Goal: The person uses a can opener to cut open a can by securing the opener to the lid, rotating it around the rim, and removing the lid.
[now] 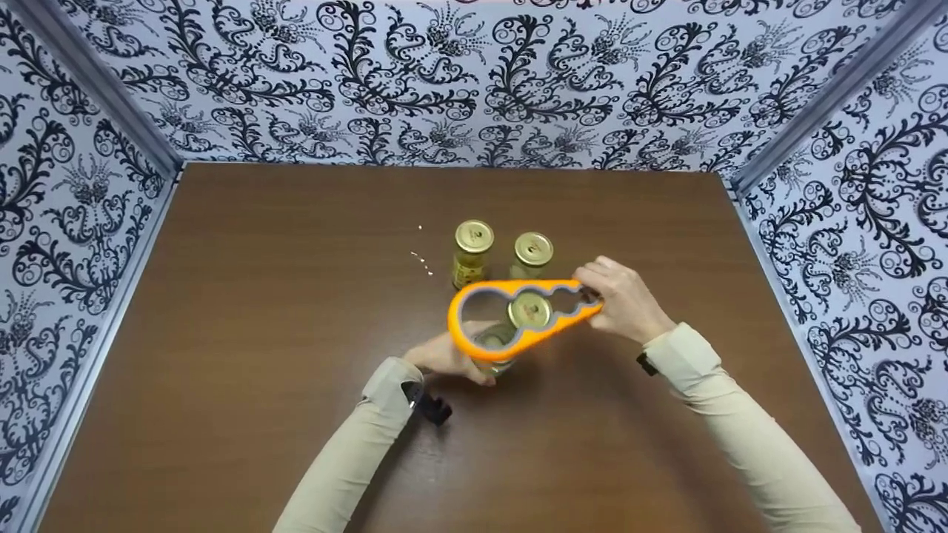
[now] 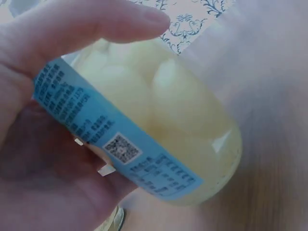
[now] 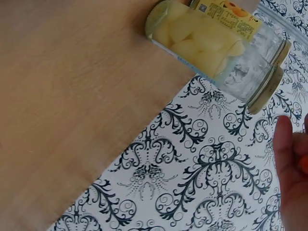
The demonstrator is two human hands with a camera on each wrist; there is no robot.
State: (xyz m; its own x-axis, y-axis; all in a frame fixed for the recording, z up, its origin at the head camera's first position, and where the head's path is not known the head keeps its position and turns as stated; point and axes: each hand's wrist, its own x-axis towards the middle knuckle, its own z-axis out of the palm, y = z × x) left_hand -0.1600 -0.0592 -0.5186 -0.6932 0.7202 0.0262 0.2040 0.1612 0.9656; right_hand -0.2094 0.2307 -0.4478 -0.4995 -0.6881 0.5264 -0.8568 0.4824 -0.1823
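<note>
My left hand (image 1: 455,355) grips a glass jar (image 2: 183,115) of pale fruit pieces with a blue label. The jar is tilted, its gold lid (image 1: 530,311) showing inside the outline of an orange jar opener (image 1: 466,344) with grey inner edges. Whether the opener touches the lid, I cannot tell. My right hand (image 1: 621,296) holds the opener by its narrow end. In the right wrist view, only part of the right hand (image 3: 292,178) appears, with a bit of orange at the edge.
Behind the hands stand two gold-lidded jars, a yellow-labelled jar (image 1: 472,255) and a jar of pale fruit (image 3: 197,41). Small white bits (image 1: 422,260) lie left of them on the brown table (image 1: 259,311). Patterned walls (image 1: 444,81) enclose the back and sides.
</note>
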